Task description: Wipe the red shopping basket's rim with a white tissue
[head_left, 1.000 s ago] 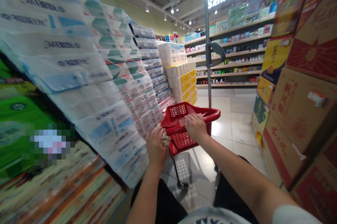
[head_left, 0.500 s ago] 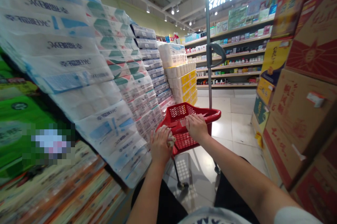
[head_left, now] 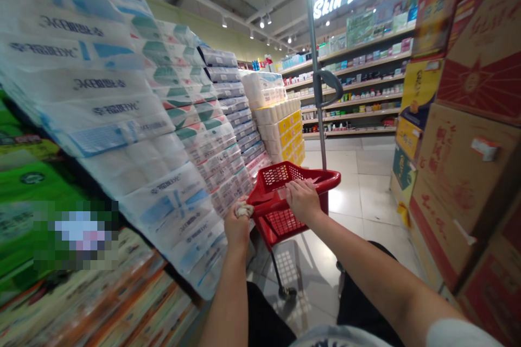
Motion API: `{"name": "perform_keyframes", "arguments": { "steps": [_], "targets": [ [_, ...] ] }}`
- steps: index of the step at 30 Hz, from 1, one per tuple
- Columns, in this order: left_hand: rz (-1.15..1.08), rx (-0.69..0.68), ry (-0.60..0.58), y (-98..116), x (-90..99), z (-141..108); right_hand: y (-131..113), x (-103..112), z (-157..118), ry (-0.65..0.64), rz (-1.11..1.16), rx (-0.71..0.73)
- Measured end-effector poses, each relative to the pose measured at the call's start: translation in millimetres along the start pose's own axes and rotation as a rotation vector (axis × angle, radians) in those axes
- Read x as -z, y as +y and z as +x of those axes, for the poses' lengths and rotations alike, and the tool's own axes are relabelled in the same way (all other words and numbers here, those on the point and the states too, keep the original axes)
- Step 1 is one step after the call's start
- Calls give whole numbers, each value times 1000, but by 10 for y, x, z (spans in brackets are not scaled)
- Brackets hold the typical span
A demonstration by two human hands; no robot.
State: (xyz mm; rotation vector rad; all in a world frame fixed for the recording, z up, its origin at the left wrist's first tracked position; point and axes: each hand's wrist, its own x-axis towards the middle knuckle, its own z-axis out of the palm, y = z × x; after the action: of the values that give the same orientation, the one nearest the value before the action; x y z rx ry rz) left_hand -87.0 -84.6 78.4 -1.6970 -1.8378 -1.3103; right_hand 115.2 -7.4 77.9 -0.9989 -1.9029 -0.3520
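Observation:
A red plastic shopping cart (head_left: 285,227) stands in front of me on the tiled floor. My right hand (head_left: 302,199) lies over its rear handle bar, fingers wrapped round it. At the left corner of the bar, my left hand (head_left: 236,226) is closed on a crumpled pale cloth (head_left: 245,209). The cloth touches the cart's rim, and some of the left fingers are hidden. A tall metal pole (head_left: 312,26) with a grey loop grip (head_left: 334,86) rises from the cart's far side.
Packs of toilet paper (head_left: 101,86) are stacked high along my left. Cardboard boxes (head_left: 459,168) form a wall on the right. Between them runs the tiled aisle (head_left: 366,195), ending at shelves (head_left: 358,83) of small packaged goods. Green packs (head_left: 32,173) sit at the near left.
My left hand has moved left along the bar to the cart's corner, taking the cloth with it. The right hand stays on the bar.

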Motion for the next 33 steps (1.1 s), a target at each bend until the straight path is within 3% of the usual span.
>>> {"name": "perform_keyframes", "arguments": {
  "steps": [2, 8, 15, 22, 27, 33],
  "targets": [
    [43, 53, 24, 144, 9, 15, 4, 4, 0, 6, 5, -1],
    [221, -198, -200, 616, -6, -75, 35, 23, -7, 8, 10, -3],
    [329, -60, -252, 565, 47, 74, 8, 29, -12, 6, 7, 2],
    [255, -153, -304, 820, -212, 138, -7, 18, -14, 23, 22, 20],
    [308, -67, -220, 797, -327, 208, 38, 22, -10, 43, 22, 24],
    [180, -307, -117, 765, -364, -125, 73, 41, -25, 27, 39, 30]
  ]
}}
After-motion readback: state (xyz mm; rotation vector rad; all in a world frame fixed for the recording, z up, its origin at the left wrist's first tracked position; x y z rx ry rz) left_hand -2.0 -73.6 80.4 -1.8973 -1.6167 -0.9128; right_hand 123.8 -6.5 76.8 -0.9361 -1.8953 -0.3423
